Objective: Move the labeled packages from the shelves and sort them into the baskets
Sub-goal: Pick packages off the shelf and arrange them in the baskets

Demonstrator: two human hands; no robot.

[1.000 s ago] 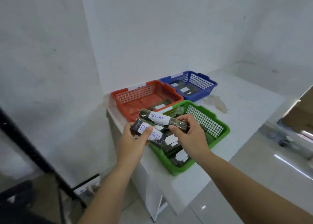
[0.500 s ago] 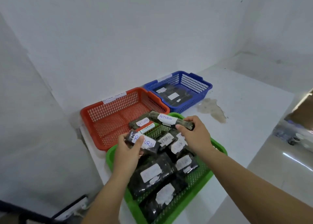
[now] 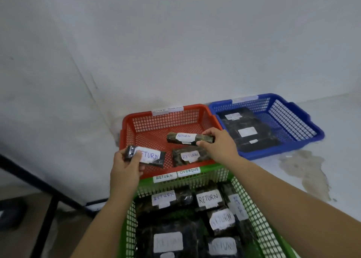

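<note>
My left hand [image 3: 125,167] grips a dark package with a white RETURN label [image 3: 148,156], held over the near left part of the orange basket [image 3: 127,129]. My right hand [image 3: 219,145] pinches the right end of another dark RETURN package [image 3: 185,138] above the orange basket's middle. A third RETURN package [image 3: 189,156] lies inside the orange basket at its near side. The green basket [image 3: 129,222] below holds several dark RETURN packages; its far rim carries RETURN and OVERDUE tags. The blue basket [image 3: 293,119] at the right holds dark packages with white labels.
All baskets stand on a white counter [image 3: 332,136] against a white wall; a brownish stain [image 3: 304,171] marks the counter right of the green basket. A black metal frame [image 3: 39,181] stands at the lower left, over the floor.
The view has come closer and tilted down. Both hands have carried their packages forward, from above the green basket to above the orange basket.
</note>
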